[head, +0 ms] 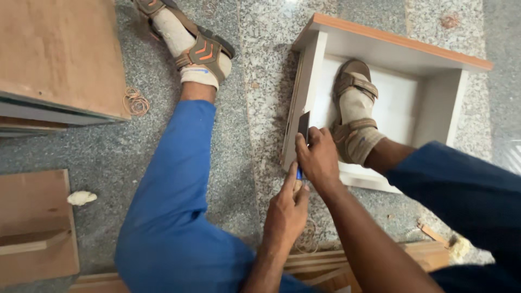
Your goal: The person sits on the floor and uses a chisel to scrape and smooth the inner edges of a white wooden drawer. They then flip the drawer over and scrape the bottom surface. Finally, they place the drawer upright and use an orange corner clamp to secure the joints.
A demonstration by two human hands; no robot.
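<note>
We grip the chisel in both hands, right hand clenched near the blade, left hand at six o'clock grasping its handle, against the drawer side.

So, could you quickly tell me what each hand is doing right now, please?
Left hand: closed around the lower handle of the chisel.
Right hand: closed on the chisel higher up, blade against the drawer box side.

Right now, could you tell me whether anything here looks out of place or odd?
Yes: a sandalled foot is planted inside the white drawer box on the floor, while both hands work a flat blade along its side panel. Wood scraps litter the floor.
</note>
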